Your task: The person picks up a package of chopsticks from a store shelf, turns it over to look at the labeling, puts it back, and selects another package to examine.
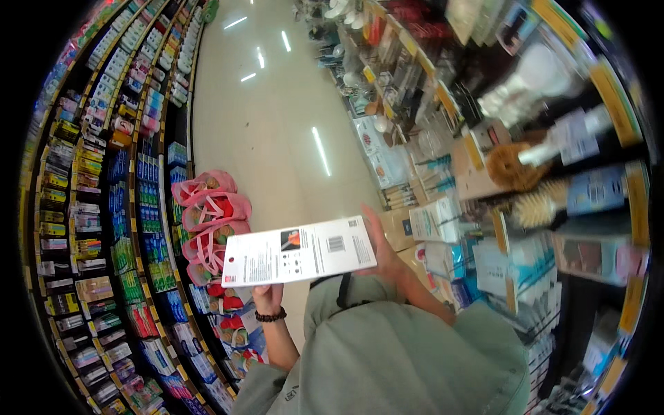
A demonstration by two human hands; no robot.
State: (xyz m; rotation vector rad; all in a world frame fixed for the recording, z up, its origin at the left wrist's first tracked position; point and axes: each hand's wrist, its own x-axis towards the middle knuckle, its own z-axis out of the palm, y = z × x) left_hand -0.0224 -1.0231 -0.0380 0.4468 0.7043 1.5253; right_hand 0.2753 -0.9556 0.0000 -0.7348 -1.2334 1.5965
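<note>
A flat white package (315,254) with printed text, a barcode and a small picture lies across both hands in front of my chest, slightly tilted, its right end higher. My left hand (268,297) grips it from below near the left end; the fingers are mostly hidden beneath, and a dark bead bracelet circles the wrist. At the right end, my right hand (382,243) holds the edge, with part of the fingers behind it. What the package contains cannot be seen.
Shelves (158,187) packed with boxed goods line the left. Pink mesh bags (216,211) hang beside them. On the right, a rack holds a round brown brush (515,166), a pale bristle brush (539,206) and other packaged housewares. A shiny tiled floor (277,131) runs between.
</note>
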